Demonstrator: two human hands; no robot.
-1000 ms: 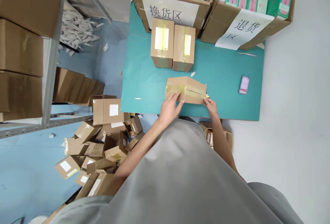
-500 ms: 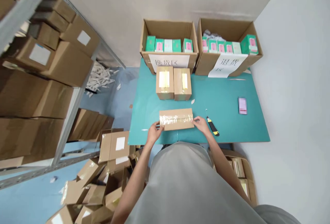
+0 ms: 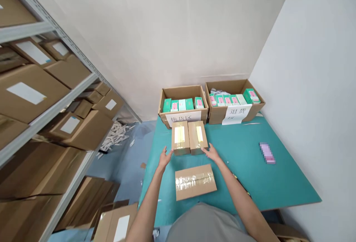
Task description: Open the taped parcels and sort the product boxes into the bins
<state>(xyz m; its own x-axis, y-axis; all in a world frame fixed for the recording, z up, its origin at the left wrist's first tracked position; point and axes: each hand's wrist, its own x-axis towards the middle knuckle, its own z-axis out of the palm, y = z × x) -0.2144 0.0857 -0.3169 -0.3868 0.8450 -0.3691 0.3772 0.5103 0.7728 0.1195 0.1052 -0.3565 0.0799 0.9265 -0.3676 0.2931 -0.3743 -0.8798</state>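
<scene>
Toward the far left of the green tabletop, you have your two hands around a pair of small taped cartons standing side by side. Your left hand is open and empty, thumb and fingers spread beside the near left corner of the left carton; whether it touches the cardboard, you cannot tell from this view. Your right hand is also open, its fingers reaching over the near right corner of the right carton, with no closed grip on it; contact there is unclear too.

Both cartons carry pale labels and yellowish tape on top. Right behind them, along the far edge, you have two open boxes: the left box and the right box, each with a paper sign on its front and a row of green packs inside. The right one also holds some crumpled pale material.

Closer to you, between your forearms, a longer carton lies slightly askew near the near edge, shiny tape running along it. Your right forearm partly covers a black and yellow cutter. Well to its right, toward the right edge, lies a pixelated pink and white item. Past the left edge, your shelving holds more cartons.
</scene>
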